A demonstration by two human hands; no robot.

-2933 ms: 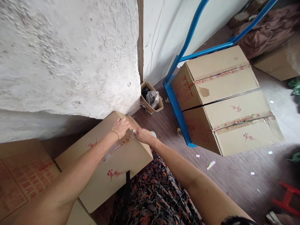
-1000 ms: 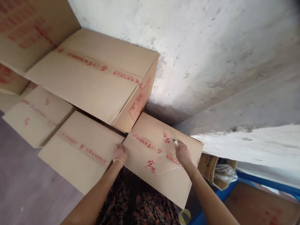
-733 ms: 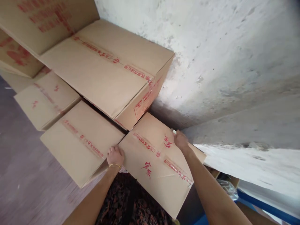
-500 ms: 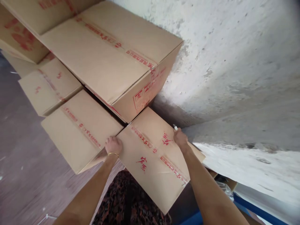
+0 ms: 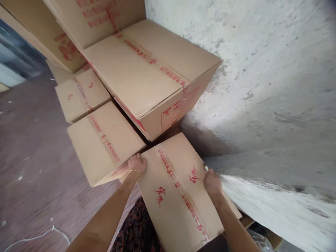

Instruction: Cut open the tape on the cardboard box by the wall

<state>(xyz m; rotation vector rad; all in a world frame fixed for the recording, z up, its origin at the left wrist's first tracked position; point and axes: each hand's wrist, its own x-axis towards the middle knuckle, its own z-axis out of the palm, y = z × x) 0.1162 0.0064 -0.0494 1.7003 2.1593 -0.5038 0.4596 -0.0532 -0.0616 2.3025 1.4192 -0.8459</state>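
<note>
A taped cardboard box (image 5: 170, 196) with red printing lies in front of my body, between my two hands. My left hand (image 5: 137, 163) grips its left side near the far corner, close to a neighbouring carton. On the opposite side my right hand (image 5: 212, 182) is closed at the box's edge. A small white stick-like thing (image 5: 206, 168) pokes out of that hand; its kind is unclear. My fingers under the box's sides are partly hidden.
A large carton (image 5: 154, 70) stands beyond the box, against a rough whitewashed wall (image 5: 262, 87). Smaller cartons (image 5: 106, 140) line up on the left. A white cord (image 5: 39, 238) lies on the floor. Clear plastic (image 5: 258, 241) shows at the lower right.
The box has come toward me with both hands on it, and a dark gap has opened between it and the large carton. The view has shifted, so the stacked cartons appear farther right.
</note>
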